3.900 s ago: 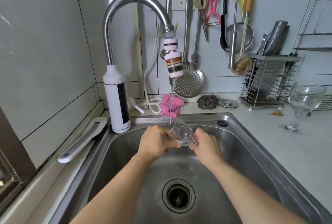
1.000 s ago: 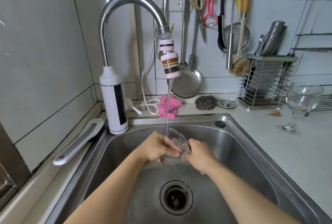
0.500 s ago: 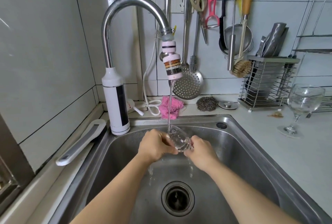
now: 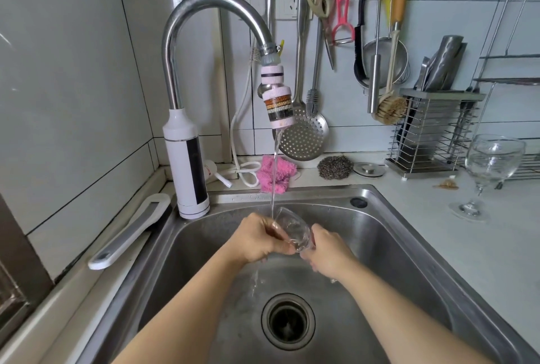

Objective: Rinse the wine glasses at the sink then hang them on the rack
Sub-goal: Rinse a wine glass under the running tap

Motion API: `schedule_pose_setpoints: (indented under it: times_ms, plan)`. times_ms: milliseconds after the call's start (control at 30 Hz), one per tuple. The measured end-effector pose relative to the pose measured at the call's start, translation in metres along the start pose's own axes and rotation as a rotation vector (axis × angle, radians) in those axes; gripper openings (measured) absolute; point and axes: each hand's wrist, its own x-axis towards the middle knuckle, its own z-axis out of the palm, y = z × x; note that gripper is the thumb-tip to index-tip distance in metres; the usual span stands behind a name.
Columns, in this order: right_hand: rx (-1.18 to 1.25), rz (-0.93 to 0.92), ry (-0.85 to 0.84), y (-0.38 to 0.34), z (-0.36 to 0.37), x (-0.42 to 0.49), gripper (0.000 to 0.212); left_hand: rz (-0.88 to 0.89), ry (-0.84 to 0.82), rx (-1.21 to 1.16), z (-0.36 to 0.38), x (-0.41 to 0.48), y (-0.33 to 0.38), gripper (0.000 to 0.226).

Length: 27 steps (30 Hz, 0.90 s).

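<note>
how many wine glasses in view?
2. Held glass tilted under the tap, gripped by left hand and right hand; standing glass on the counter, right of the sink. Others possibly off-frame.

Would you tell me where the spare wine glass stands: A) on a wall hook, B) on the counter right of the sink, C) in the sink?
B: the spare glass stands upright on the counter, right of the sink; the left hand and right hand hold the other glass.

Pale counter (image 4: 444, 241) carries upright wine glass (image 4: 493, 170) at right, wire utensil holder (image 4: 432, 141), steel wool scrubber (image 4: 335, 167), metal drain lid (image 4: 368, 170), pink cloth (image 4: 277, 174), white-grey handled tool (image 4: 128, 232) far left.
</note>
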Motion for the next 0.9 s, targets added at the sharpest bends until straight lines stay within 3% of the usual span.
schedule_pose_setpoints:
  times_ms: [100, 233, 300, 467, 633, 700, 833, 900]
  plan:
    - [-0.030, -0.011, -0.011, -0.0006, 0.0016, 0.0004, 0.016, -0.002, -0.121, -0.169, -0.0019, -0.0022, 0.0003, 0.012]
    - [-0.015, -0.009, 0.017, -0.0031, 0.0027, 0.0031, 0.011, 0.043, 0.129, -0.104, -0.0038, 0.0014, -0.0026, 0.015]
    - [-0.031, -0.009, 0.015, -0.0016, 0.0019, 0.0031, 0.012, 0.072, 0.135, 0.001, -0.0042, 0.0026, -0.0045, 0.014]
    - [-0.065, -0.031, -0.052, 0.0010, 0.0028, -0.0001, 0.011, 0.034, -0.268, -0.059, -0.0056, -0.0031, -0.0031, 0.016]
    - [-0.071, -0.021, -0.043, -0.0006, 0.0020, 0.0019, 0.015, 0.084, 0.030, -0.004, -0.0070, -0.0005, -0.0044, 0.014]
    - [-0.042, -0.017, -0.038, -0.0011, 0.0011, 0.0008, 0.015, 0.075, 0.066, -0.006, -0.0057, 0.0008, -0.0038, 0.014]
    - [-0.041, -0.057, -0.066, -0.0007, 0.0006, -0.0033, 0.021, -0.038, -0.211, -0.145, -0.0064, -0.0035, -0.0044, 0.017]
    - [-0.052, -0.064, -0.067, -0.0019, 0.0012, -0.0033, 0.020, -0.058, -0.230, -0.130, -0.0072, -0.0044, -0.0049, 0.020]
